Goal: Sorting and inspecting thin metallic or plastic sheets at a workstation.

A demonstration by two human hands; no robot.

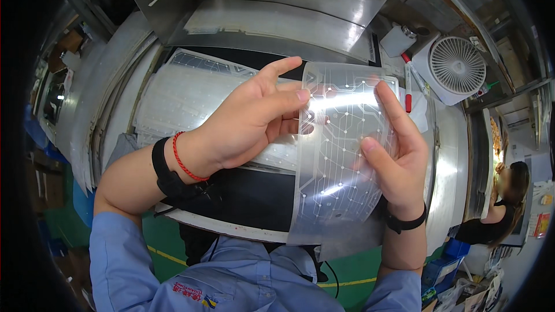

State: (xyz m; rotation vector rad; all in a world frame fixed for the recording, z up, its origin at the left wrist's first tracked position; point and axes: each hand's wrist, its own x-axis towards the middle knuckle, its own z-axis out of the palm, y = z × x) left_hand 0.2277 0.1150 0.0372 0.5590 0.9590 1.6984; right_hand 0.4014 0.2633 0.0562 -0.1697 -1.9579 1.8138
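A clear, flexible printed circuit film point(341, 156) with silver lines and dots is held up over the work table, slightly curved and catching bright glare. My left hand point(248, 115) grips its left edge, with the thumb on the front and the lower fingers partly hidden behind it. The left index finger points up, off the film. My right hand point(402, 156) grips the right side, thumb on the front face and index finger along the upper right edge. Behind my left hand lies a stack of similar clear sheets point(173, 98) on the black table surface point(248, 196).
A metal panel point(277, 17) with paper notes stands at the back. To the right are a white fan point(457, 66), a white bottle point(398, 40) and a red marker point(408, 103). Large flat boards point(113, 92) lean at left. Another person point(503, 208) sits at far right.
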